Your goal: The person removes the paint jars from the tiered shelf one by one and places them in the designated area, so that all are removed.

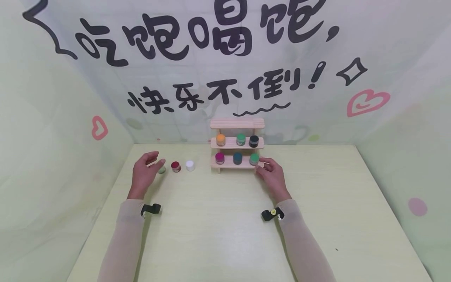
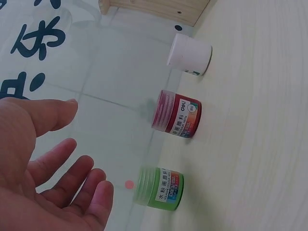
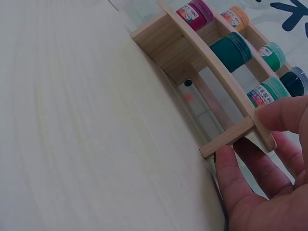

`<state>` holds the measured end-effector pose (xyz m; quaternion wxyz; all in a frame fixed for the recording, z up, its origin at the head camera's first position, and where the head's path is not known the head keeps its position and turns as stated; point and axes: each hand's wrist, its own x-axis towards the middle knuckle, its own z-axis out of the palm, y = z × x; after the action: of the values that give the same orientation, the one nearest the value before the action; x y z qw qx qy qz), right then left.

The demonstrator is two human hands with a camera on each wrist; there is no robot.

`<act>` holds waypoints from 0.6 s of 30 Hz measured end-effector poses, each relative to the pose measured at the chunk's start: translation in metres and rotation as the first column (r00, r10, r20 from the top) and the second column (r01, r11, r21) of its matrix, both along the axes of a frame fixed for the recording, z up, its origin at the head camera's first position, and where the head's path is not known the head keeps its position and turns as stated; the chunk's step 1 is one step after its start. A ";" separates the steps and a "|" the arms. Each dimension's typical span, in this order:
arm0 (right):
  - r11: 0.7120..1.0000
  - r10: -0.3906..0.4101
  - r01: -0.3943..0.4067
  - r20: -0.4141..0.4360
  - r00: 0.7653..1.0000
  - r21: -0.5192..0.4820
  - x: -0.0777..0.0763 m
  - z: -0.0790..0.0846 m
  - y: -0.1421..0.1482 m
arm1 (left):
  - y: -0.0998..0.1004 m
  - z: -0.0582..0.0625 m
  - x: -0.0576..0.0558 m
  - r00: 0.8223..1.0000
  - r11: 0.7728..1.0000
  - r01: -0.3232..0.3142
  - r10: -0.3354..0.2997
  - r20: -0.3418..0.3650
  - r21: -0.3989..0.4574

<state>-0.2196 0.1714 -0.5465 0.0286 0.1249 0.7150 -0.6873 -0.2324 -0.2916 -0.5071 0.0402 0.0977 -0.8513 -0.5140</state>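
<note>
My right hand [image 1: 275, 176] grips the right end of a small wooden rack [image 1: 237, 123], thumb at the edge of the lowest shelf and fingers curled about that end, below the thumb. The rack stands at the back of the pale table [image 1: 218, 219], near the wall [image 1: 169, 131] with its large black characters. Just beside my thumb, a light green jar [image 3: 264, 93] sits at the right end of the lowest shelf, with a teal jar [image 1: 237, 158] in the middle and a magenta jar [image 1: 220, 158] at the left end. The shelf above carries an orange jar [image 1: 220, 140] on the left, then a green jar [image 1: 241, 139] and a very dark jar [image 1: 253, 141] close together toward the right. My left hand [image 1: 144, 170] is released, fingers loosely bent and thumb held away from them, near a bright green paint jar [image 2: 161, 188] and apart from it. That jar stands upright on the table, left of the rack, in a row with a red jar [image 2: 178, 114] and, nearest the rack, a white jar [image 2: 190, 54]. Black straps [image 1: 152, 208] circle both my wrists over light sleeves [image 1: 123, 243].
</note>
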 end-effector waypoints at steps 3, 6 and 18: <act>1.000 0.002 -0.002 0.003 1.000 0.003 0.000 0.000 0.000 | 0.004 0.004 0.000 1.000 1.000 0.003 -0.003 -0.005 0.014; 1.000 0.000 0.000 0.005 1.000 0.003 0.000 -0.001 0.000 | 0.008 0.009 0.001 1.000 1.000 0.013 -0.013 -0.020 0.016; 1.000 -0.001 0.002 0.021 1.000 -0.016 0.000 0.003 0.000 | 0.028 0.016 -0.005 0.996 0.998 0.046 -0.042 -0.072 0.053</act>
<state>-0.2195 0.1709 -0.5437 0.0367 0.1325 0.7091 -0.6916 -0.2378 -0.2640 -0.4912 0.0566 0.0617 -0.8368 -0.5410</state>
